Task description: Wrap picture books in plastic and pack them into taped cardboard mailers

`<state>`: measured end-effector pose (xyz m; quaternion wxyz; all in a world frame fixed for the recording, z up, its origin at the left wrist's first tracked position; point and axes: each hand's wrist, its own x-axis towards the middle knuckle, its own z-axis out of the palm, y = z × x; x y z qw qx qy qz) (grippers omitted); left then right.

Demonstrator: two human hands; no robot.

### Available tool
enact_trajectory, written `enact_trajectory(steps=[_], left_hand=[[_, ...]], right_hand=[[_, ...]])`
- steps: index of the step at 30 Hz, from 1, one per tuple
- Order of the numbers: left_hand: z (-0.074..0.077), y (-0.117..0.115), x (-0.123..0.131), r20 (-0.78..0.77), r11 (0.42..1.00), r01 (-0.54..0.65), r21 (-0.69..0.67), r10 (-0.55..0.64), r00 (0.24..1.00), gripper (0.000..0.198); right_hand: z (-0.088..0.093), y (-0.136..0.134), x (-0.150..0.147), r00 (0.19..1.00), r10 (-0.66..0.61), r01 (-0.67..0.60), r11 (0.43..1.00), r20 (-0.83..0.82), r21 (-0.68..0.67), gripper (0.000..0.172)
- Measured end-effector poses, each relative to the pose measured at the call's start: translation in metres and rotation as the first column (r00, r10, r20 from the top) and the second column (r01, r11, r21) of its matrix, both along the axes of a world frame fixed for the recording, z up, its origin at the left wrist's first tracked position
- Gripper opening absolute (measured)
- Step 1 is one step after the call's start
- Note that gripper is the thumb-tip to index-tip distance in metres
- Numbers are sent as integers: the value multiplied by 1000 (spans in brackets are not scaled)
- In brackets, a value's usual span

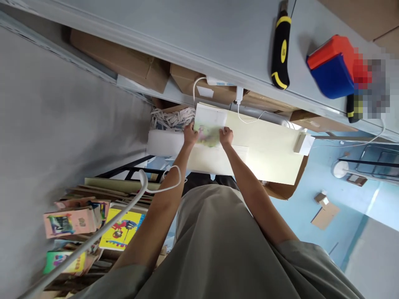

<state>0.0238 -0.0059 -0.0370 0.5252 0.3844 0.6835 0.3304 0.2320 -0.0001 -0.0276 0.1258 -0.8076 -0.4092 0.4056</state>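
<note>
Between my two hands is a pale printed sheet (209,124), white at its far end with a blurred green and purple picture nearer me. My left hand (190,135) grips its left edge, fingers curled round. On the opposite edge, my right hand (226,136) pinches the sheet. Beneath it lies a long cream board (268,145). Another pale sheet (241,153) rests on the board, partly under the held one. Whether the held sheet is a single page or a thin booklet I cannot tell.
A grey shelf (187,25) overhangs the far side, bearing a black-yellow utility knife (281,52) and a red-blue tape dispenser (332,68). Shredded paper (173,118) fills a box at left. Colourful books (121,228) are piled lower left, behind a white curved pole (90,241). A white cable (246,120) crosses the board.
</note>
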Motion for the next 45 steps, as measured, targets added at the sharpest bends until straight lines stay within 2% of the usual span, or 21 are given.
enact_trajectory(steps=[2,4,7,13,16,19,23,27,31,35,38,40,43,45], left_hand=[[-1,-2,2,-93,999,-35,-37,31,995,53],[2,-8,4,-162,996,-60,-72,48,986,51],[17,-24,7,-174,992,-114,-48,104,979,51],[73,-81,22,-151,964,-226,142,247,957,58],[102,-122,37,-148,930,-302,208,336,930,58],[124,-170,55,-127,881,-409,238,446,886,49],[141,-239,78,-55,766,-607,212,630,775,39],[160,-297,89,-5,645,-736,204,753,658,33],[184,-335,85,-5,520,-831,198,848,529,21],[204,-366,74,25,408,-874,262,903,429,20],[213,-399,65,62,311,-900,306,937,344,17],[218,-430,57,85,247,-907,341,953,291,17],[224,-491,42,114,137,-914,383,974,194,18],[226,-539,31,110,66,-912,406,987,121,21]], right_hand=[[3,0,-2,1000,-6,6,1000,28,-12,35],[9,-2,0,999,-12,11,999,45,34,39],[25,-9,10,1000,-5,3,989,14,151,44],[61,-48,42,978,107,-50,954,-179,296,45],[74,-77,53,947,175,-70,932,-271,356,50],[83,-108,56,901,244,-113,931,-359,348,50],[92,-149,46,812,326,-191,932,-484,308,48],[108,-187,31,687,411,-292,911,-599,291,48],[133,-216,20,592,501,-398,863,-631,311,44],[153,-241,4,501,565,-462,815,-655,349,40],[163,-267,-18,418,630,-537,752,-654,381,42],[168,-292,-38,349,674,-604,693,-651,394,47],[173,-341,-76,215,731,-699,578,-648,420,54],[173,-382,-107,101,758,-754,481,-644,447,58]])
